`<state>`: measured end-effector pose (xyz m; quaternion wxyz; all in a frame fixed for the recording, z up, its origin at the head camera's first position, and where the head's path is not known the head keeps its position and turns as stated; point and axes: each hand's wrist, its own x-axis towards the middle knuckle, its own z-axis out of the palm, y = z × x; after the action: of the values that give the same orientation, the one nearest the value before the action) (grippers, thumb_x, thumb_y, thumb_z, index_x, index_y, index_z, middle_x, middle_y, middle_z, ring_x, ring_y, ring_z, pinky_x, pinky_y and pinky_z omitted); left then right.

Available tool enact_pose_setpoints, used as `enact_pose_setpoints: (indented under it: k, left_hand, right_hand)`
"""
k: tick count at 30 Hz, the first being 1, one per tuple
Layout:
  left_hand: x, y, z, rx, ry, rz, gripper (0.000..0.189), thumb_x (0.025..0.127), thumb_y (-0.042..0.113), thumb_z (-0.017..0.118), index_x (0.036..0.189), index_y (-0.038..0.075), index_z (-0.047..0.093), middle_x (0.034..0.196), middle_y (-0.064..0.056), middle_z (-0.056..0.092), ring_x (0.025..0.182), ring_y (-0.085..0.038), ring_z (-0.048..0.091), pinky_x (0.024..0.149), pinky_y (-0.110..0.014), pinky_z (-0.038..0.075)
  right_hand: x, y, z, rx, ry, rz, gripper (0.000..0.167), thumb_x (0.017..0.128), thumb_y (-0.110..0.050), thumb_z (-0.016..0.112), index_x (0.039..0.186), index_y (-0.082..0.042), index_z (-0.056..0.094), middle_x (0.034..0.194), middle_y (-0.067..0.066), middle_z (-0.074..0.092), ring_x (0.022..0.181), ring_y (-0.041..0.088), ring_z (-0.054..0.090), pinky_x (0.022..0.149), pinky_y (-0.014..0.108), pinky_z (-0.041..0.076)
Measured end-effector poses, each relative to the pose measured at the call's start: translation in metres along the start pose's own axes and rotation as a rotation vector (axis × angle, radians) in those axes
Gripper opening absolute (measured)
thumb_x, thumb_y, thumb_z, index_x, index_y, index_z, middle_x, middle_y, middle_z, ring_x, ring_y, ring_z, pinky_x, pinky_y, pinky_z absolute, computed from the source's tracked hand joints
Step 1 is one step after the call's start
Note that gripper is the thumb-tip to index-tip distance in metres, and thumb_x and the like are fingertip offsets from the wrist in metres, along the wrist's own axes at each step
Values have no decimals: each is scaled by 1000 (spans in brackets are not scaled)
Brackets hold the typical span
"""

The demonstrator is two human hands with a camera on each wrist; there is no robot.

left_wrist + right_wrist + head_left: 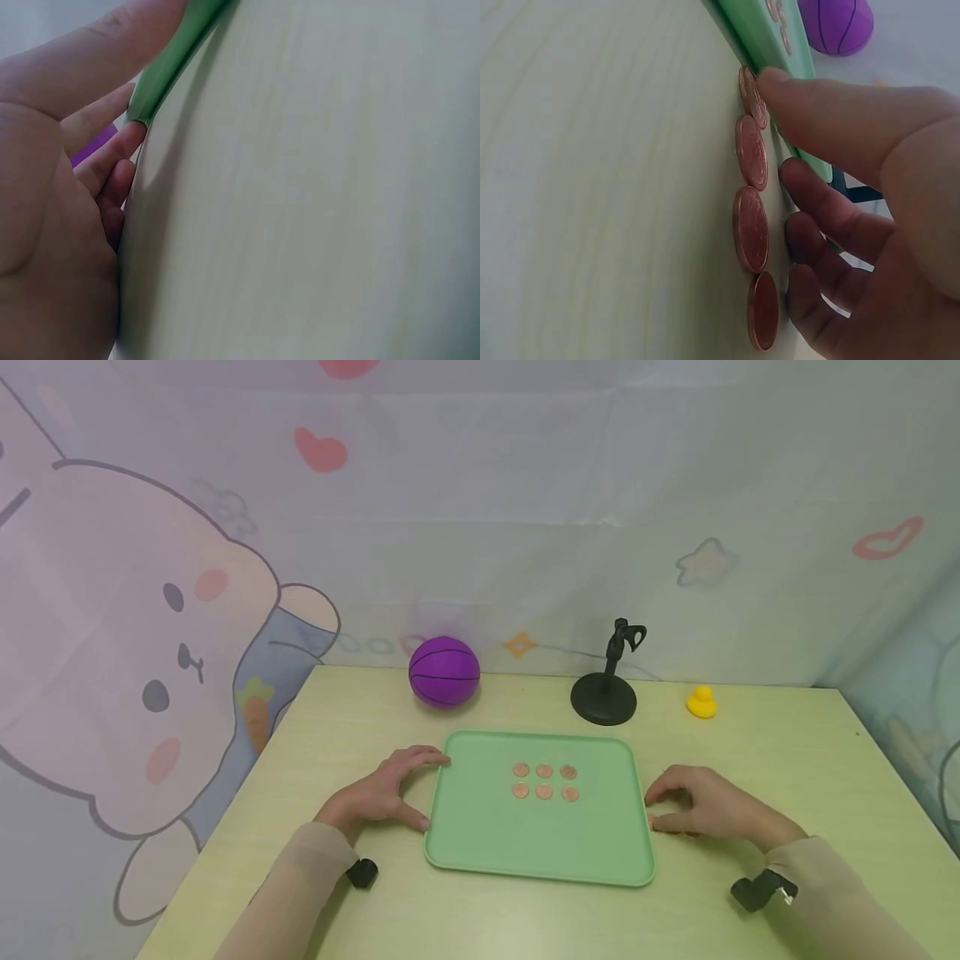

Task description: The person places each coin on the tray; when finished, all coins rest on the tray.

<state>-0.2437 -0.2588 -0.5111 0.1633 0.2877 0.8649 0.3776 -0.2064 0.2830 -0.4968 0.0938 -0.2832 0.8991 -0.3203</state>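
Observation:
A light green tray (540, 847) lies on the table, with two rows of copper coins (543, 792) near its middle. My left hand (386, 789) rests at the tray's left rim, thumb and index finger spread along it. In the left wrist view the thumb overlaps the green rim (169, 75). My right hand (705, 806) stands on the table just beside the tray's right edge, fingers loosely bent. Under it, the right wrist view shows a line of copper coins (751, 229) on the tabletop, and the thumb tip (774, 75) is right at the coin nearest the tray.
Behind the tray stand a purple ball (444, 672), a black stand (603, 697) with a round base, and a yellow rubber duck (702, 702). A printed cloth (480, 485) hangs at the table's back edge. Each wrist wears a small black camera (363, 873).

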Motion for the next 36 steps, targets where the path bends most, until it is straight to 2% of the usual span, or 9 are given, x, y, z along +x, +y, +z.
enact_pose_setpoints:
  k: [3,12,20,24,29,31,36]
  left_hand:
    - [0,0,0,5,-2,-1,98,68,33,99,154,24,51,166,-8,34,153,-39,24,121,-70,17]
    - [1,0,1,2,-4,-5,98,68,33,99,154,24,51,166,-8,33,153,-39,23,122,-70,16]
    - [3,-3,2,8,-13,-9,98,68,35,99,153,29,52,166,-5,34,153,-35,24,122,-67,17]
    - [3,-3,2,8,-13,-9,98,68,36,99,153,29,52,166,-5,34,153,-35,24,122,-67,17]
    - [3,-3,1,14,-9,3,96,69,35,98,153,27,52,166,-8,33,153,-38,23,121,-70,17]
    - [3,-3,1,19,-7,3,97,69,35,98,153,26,52,166,-8,34,153,-38,23,121,-69,17]
    - [1,-1,0,23,-2,4,98,68,36,99,153,25,52,166,-8,34,153,-38,24,122,-68,17]
  right_hand:
    - [0,-2,0,-22,-16,-12,27,87,-40,87,108,-28,77,108,-14,69,101,10,61,92,31,51]
    - [2,-5,2,-59,-22,2,20,88,-33,87,104,-27,75,104,-14,67,99,10,60,91,32,52]
    - [2,-3,0,-61,-45,42,17,88,-31,85,100,-29,73,101,-13,66,97,10,57,89,31,51]
    - [4,-5,0,-14,-69,79,17,89,-27,84,98,-25,71,97,-7,64,89,11,56,78,27,52]
    - [9,-8,1,77,-108,133,16,89,-18,82,98,-16,69,91,2,59,63,10,56,55,25,51]
    - [10,-10,0,89,-119,145,16,89,-16,82,98,-15,68,89,3,58,56,9,55,52,25,49]
    - [13,-13,0,80,-140,159,15,89,-14,80,97,-13,67,87,3,57,54,9,53,51,25,48]
